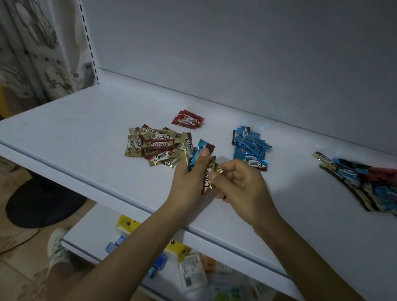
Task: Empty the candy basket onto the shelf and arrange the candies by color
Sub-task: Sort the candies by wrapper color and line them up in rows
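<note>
Nearest, my left hand (191, 172) grips a blue candy (201, 150) and a gold candy (207, 179); right hand (240, 188) pinches the gold one's end. On the shelf (70, 129): gold pile (155, 146), red pile (188, 119), blue pile (250, 148), unsorted heap (373, 186). Judged light, slick foil; pinch crimped ends.

Left hand (190, 174) holds a blue candy (199, 153), right hand (240, 184) pinches a gold candy (206, 182).

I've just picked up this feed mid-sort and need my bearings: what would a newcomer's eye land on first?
The two hands meeting over the white shelf: the left hand grips a blue candy while the right hand pinches a gold candy beside it. Behind them lie sorted piles: gold pile left, red pile at the back, blue pile right, and a mixed heap of unsorted candies at far right.
</note>
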`<state>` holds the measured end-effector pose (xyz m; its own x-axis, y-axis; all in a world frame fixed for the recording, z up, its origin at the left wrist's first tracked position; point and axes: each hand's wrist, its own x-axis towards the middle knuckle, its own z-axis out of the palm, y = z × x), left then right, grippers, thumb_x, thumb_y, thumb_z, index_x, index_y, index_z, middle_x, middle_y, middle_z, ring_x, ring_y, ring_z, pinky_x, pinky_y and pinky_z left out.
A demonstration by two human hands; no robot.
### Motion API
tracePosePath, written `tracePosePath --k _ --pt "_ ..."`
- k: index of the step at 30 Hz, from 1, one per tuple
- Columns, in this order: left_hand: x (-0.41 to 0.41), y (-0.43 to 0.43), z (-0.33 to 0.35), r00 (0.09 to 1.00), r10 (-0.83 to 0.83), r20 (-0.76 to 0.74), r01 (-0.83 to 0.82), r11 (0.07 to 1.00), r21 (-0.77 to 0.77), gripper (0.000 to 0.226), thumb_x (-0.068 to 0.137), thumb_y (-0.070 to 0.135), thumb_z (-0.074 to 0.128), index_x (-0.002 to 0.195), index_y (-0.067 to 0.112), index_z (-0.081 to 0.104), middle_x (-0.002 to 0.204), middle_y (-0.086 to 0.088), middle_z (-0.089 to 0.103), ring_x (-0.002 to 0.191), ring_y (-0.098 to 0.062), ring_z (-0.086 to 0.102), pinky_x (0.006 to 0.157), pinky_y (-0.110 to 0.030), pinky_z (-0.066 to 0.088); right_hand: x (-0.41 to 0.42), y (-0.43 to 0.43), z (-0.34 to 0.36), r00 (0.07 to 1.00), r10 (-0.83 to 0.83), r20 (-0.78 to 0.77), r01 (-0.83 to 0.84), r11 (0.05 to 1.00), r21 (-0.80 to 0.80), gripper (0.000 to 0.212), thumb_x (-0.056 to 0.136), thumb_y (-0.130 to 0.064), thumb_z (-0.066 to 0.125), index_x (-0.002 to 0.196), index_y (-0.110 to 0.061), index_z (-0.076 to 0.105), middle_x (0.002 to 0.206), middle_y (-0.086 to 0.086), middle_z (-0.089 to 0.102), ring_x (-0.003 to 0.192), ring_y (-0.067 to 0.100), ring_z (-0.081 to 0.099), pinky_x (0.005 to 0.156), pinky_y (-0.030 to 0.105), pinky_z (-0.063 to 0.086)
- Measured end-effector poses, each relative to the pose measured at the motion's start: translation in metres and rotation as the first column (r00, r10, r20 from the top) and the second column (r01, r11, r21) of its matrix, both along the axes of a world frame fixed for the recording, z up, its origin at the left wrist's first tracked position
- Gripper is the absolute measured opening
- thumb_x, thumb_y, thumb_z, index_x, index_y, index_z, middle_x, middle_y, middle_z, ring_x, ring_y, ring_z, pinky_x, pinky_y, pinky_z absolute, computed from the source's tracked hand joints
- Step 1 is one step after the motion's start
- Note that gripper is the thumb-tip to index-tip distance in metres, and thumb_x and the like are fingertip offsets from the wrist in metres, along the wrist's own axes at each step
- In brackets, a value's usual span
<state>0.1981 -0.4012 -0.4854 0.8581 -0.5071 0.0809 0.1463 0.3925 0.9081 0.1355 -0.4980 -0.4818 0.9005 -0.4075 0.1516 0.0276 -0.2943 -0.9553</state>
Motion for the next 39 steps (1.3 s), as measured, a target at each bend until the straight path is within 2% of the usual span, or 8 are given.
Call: tracePosePath --k 6,10,16,21,25,31,34,39 --pt "0.024 0.001 -0.002 0.909 0.363 0.206 -0.394 0.908 0.139 0.016 0.101 0.030 0.045 0.092 0.022 0.056 0.075 0.003 0.058 0.069 -0.008 0.057 0.066 -0.036 0.050 0.033 0.029 0.013 0.991 -0.096 0.092 0.098 0.995 -0.009 0.006 0.093 -0.013 0.057 0.087 -0.015 0.059 0.078 -0.001 0.063 0.062 0.006 0.060 0.048 0.013 0.043" --pt "0.056 0.018 0.016 0.810 0.519 0.272 -0.553 0.830 0.064 0.019 0.102 0.030 0.043 0.094 0.014 0.051 0.073 0.004 0.054 0.061 0.000 0.053 0.058 -0.019 0.045 0.063 0.058 0.029 0.996 0.013 0.093 -0.015 1.000 0.023 0.007 0.093 -0.023 0.057 0.098 -0.018 0.060 0.081 -0.005 0.064 0.067 0.011 0.066 0.050 0.020 0.050" --pt "0.101 0.069 0.010 0.785 0.477 0.396 -0.565 0.813 0.140 0.024 0.101 0.035 0.044 0.085 0.020 0.053 0.068 0.006 0.052 0.059 -0.004 0.049 0.057 -0.022 0.043 0.100 0.070 0.048 0.986 0.165 -0.039 -0.162 0.984 0.075 0.008 0.088 -0.009 0.065 0.094 -0.008 0.070 0.064 0.006 0.069 0.056 0.020 0.067 0.062 0.038 0.060" --pt "0.131 0.091 -0.011 0.805 0.442 0.395 -0.555 0.797 0.239 0.029 0.100 0.035 0.048 0.095 0.008 0.058 0.070 0.003 0.056 0.063 -0.010 0.050 0.060 -0.029 0.041 0.122 0.072 0.046 0.975 0.197 -0.102 -0.186 0.977 0.107 0.007 0.087 -0.007 0.066 0.093 -0.008 0.070 0.066 0.005 0.069 0.055 0.015 0.067 0.053 0.023 0.055" --pt "0.149 0.103 -0.018 0.804 0.462 0.375 -0.567 0.786 0.246 0.019 0.100 0.034 0.048 0.088 0.021 0.056 0.070 0.002 0.056 0.062 -0.013 0.051 0.059 -0.032 0.041 0.145 0.068 0.046 0.980 0.173 -0.097 -0.161 0.979 0.123 0.010 0.088 -0.005 0.064 0.096 -0.009 0.068 0.077 0.008 0.070 0.056 0.012 0.067 0.051 0.020 0.054" --pt "0.155 0.111 -0.019 0.784 0.562 0.261 -0.617 0.752 0.232 0.016 0.101 0.036 0.044 0.088 0.036 0.054 0.078 0.003 0.058 0.073 -0.011 0.056 0.069 -0.028 0.048 0.204 0.054 0.039 0.988 0.042 -0.149 -0.109 0.874 -0.473 0.006 0.089 -0.021 0.064 0.093 -0.024 0.068 0.079 -0.009 0.066 0.069 0.007 0.061 0.062 0.023 0.043" --pt "0.153 0.111 -0.019 0.799 0.536 0.273 -0.593 0.778 0.206 0.017 0.100 0.034 0.045 0.088 0.033 0.057 0.074 0.005 0.060 0.065 -0.002 0.057 0.063 -0.019 0.048 0.234 0.058 0.031 0.978 0.085 -0.191 -0.183 0.793 -0.581 0.009 0.093 -0.023 0.058 0.090 -0.027 0.066 0.072 -0.013 0.059 0.065 0.007 0.054 0.073 0.029 0.043" --pt "0.152 0.115 -0.020 0.879 0.401 0.259 -0.452 0.874 0.180 0.018 0.099 0.033 0.046 0.096 0.025 0.063 0.086 0.004 0.072 0.078 -0.006 0.070 0.065 -0.016 0.052 0.252 0.063 0.014 0.931 0.082 -0.355 -0.322 0.640 -0.698 0.019 0.095 -0.022 0.053 0.092 -0.032 0.069 0.115 -0.004 0.064 0.111 0.020 0.053 0.097 0.038 0.037"
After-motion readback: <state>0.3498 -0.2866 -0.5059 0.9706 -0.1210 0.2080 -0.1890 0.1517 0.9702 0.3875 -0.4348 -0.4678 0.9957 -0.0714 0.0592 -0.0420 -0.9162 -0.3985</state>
